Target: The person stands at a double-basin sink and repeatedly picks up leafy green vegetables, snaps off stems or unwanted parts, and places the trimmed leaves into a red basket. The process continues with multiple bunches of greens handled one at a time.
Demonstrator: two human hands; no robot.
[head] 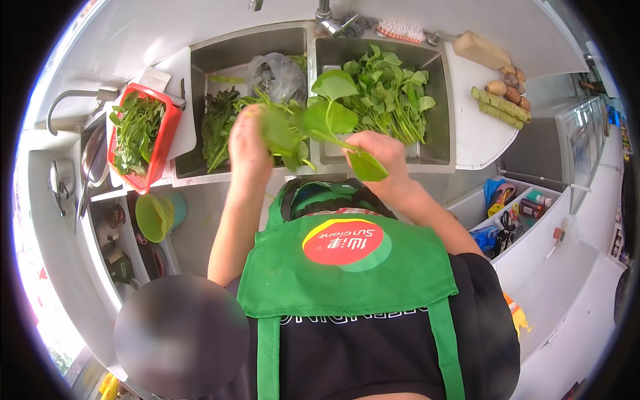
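My right hand [384,155] grips a stem of leafy greens [331,116], its broad leaves fanning out over the divider between the two sink basins. Above the left basin [200,164], my left hand [249,142] is closed at a blurred bunch of green leaves [282,131]; motion blur hides its fingertips. Darker leafy greens [219,125] lie in that basin, along with a clear plastic bag [276,75] with something inside. A large heap of leafy stems [392,95] fills much of the right basin [442,105].
A red plastic basket [172,117] of greens stands on a white board [186,140] at left. Faucets [327,22] and a scrub brush [401,31] sit behind the basins. Right of them are a wooden block [481,50], root vegetables [511,87] and cut green stalks [500,107]. Open drawers [525,210] flank me.
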